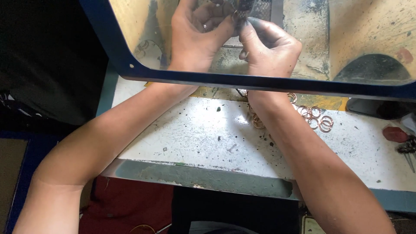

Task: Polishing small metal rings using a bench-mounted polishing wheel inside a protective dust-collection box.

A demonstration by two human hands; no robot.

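Both hands, left hand (195, 37) & right hand (268, 47), pinch a small dark mesh piece (241, 13) w/ fingers pressed together behind the blue-framed shield (242, 80) above the table (208, 134); prob. light, floppy, snaggy — grip edges.

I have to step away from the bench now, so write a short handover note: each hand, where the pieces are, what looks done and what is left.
Left hand: raised behind the blue-framed shield, fingers pinching a small dark piece.
Right hand: also behind the shield, thumb and forefinger on the same piece.
Copper rings: loose heap on the white bench, beside the right wrist.
Red-handled tool: at the bench's right edge, untouched.
Done: cannot tell; no finished pieces are visible.
Left: the piece in hand looks unfinished, and the rings appear to be waiting.
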